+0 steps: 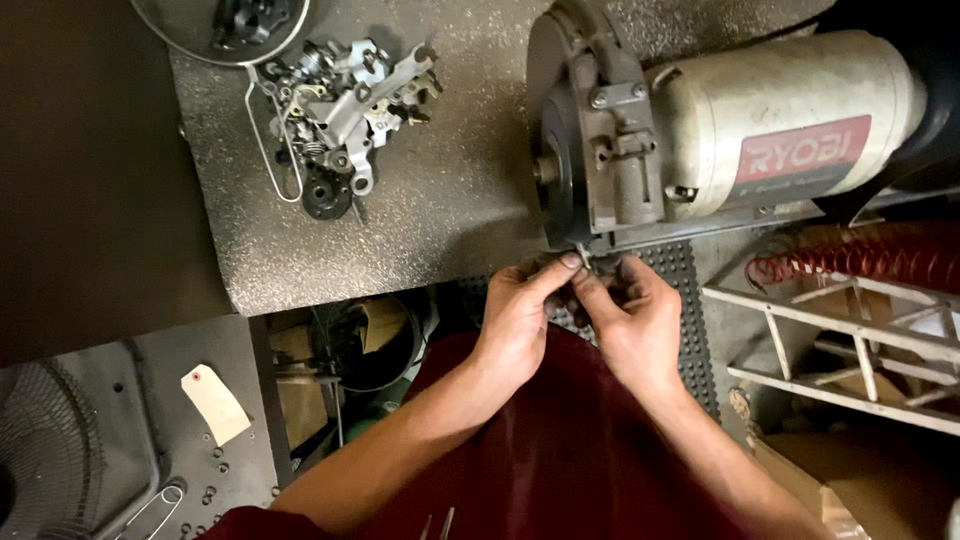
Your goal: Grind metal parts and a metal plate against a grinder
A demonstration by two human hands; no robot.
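My left hand [520, 310] and my right hand [635, 315] meet at the near edge of the grey speckled workbench [450, 200], right below a bench grinder [700, 130] with a cream motor housing and a red label. Both hands pinch a small metal part [585, 258] between thumbs and fingertips, held close to the grinder's dark wheel guard [575, 140]. The part is mostly hidden by my fingers, so its shape cannot be made out. A black studded rubber mat [690, 300] lies under my right hand.
A pile of small grey metal machine parts and a wire [340, 110] lies at the bench's back left, beside a round metal dish [215, 25]. A red coiled hose [860, 262] and a white metal frame [850, 340] sit right. A fan grille [45, 450] and paper tag [215, 402] lie lower left.
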